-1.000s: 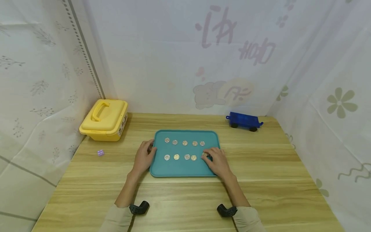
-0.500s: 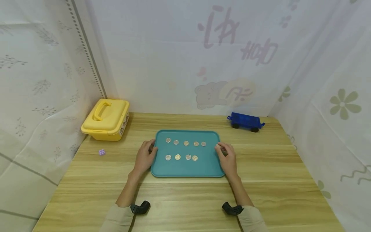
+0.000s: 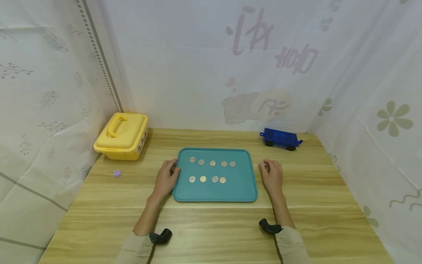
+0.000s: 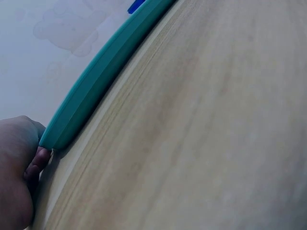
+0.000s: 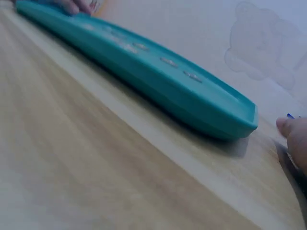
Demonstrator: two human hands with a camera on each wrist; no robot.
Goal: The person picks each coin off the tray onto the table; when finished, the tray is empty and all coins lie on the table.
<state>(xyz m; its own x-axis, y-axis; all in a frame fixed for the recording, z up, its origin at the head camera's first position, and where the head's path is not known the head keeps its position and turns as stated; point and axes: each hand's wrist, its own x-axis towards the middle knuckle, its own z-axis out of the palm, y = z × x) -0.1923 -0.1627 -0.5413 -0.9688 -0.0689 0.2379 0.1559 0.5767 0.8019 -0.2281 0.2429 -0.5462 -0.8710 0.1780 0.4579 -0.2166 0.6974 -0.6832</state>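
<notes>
A teal tray [image 3: 211, 192] lies flat on the wooden table, bearing several round coins in two rows: a back row [image 3: 212, 163] and a front row [image 3: 215, 179]. My left hand [image 3: 166, 179] grips the tray's left edge, thumb on the rim; in the left wrist view its fingers [image 4: 39, 163] curl below that edge. Off the tray's right side, my right hand [image 3: 272, 178] is close over the table, pinching a coin [image 3: 265, 163] mostly hidden by the fingers. In the right wrist view only part of this hand [image 5: 296, 139] shows, apart from the tray's corner.
A yellow lidded box [image 3: 123, 134] with a handle stands at the back left. In front of it lies a small purple toy brick [image 3: 117, 173]. A blue toy wagon [image 3: 281, 138] with black wheels is at the back right, beyond my right hand. Patterned curtains surround the table.
My right hand has picked the rightmost front-row coin off the tray and carried it right, past the tray's edge, over the table. The left hand keeps its hold on the tray.
</notes>
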